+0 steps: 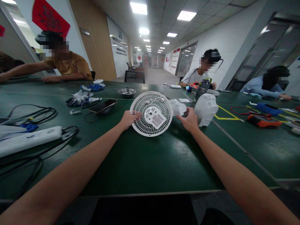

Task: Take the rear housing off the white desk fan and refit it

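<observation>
- The left hand [128, 120] is pinching the fan cover [153, 116].
- At the cover's right, the right hand [189, 119] is holding the white case [177, 107], fingers curled.
- Farther right, the base [206, 109] is standing.

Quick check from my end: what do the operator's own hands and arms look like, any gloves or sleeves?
The left hand and right hand are ungloved. Both forearms are bare as far as the picture shows, with no sleeve, watch, wristband, cable or marking visible. Fingers are partly hidden, so I can't rule out rings.
</observation>
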Motion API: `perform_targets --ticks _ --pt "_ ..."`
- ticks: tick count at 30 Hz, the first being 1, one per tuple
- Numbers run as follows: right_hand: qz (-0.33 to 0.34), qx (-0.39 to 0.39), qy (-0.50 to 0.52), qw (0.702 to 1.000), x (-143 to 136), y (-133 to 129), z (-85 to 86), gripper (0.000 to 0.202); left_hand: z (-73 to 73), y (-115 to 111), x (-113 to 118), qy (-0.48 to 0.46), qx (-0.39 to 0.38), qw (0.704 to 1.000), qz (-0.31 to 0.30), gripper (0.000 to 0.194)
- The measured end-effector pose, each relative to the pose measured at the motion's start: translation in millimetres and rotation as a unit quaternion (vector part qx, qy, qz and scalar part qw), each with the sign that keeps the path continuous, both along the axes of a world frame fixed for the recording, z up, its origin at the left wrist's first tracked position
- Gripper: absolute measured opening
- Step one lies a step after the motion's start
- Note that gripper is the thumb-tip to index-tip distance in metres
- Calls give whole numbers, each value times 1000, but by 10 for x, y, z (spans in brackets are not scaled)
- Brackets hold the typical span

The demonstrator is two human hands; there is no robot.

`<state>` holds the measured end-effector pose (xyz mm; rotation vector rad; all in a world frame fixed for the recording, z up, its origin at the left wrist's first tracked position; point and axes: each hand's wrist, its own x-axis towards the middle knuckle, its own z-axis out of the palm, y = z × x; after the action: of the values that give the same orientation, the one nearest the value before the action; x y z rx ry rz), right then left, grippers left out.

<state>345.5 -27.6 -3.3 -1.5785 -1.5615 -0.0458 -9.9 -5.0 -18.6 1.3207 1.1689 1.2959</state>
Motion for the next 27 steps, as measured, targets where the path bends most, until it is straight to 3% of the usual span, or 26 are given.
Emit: perform_targets --ticks 6,11,13,15,17,18,20,23,25,27 --pt "-56 -154 -87 983 0 86 -189 73 6 29 -44 47 -3 999 -16 20" --pt "-79 -144 -158 974 -88 4 -140 63 1 50 -37 57 12 998 -15 19" --pt "-52 -75 -128 988 -164 -43 -79 60 9 41 -32 53 10 998 -17 19" --pt "18 -7 -47 999 -282 -100 -18 60 17 32 -31 48 6 999 -19 20" --pt "124 -22 103 987 -445 -171 20 54 18 30 -34 44 5 999 -22 20" --pt "178 -72 195 962 -535 -213 27 48 13 33 -38 42 6 999 -24 19" --pt "273 -226 350 868 -710 -304 27 42 -1 42 -47 40 10 999 -29 19" --pt "347 -381 440 735 -881 -432 27 49 -18 46 -61 53 28 998 -23 18" --pt "377 -396 470 693 -924 -493 41 49 -10 29 -63 69 48 996 -11 18" --pt "390 -379 499 675 -942 -532 56 43 17 -4 -53 83 74 994 -1 17"
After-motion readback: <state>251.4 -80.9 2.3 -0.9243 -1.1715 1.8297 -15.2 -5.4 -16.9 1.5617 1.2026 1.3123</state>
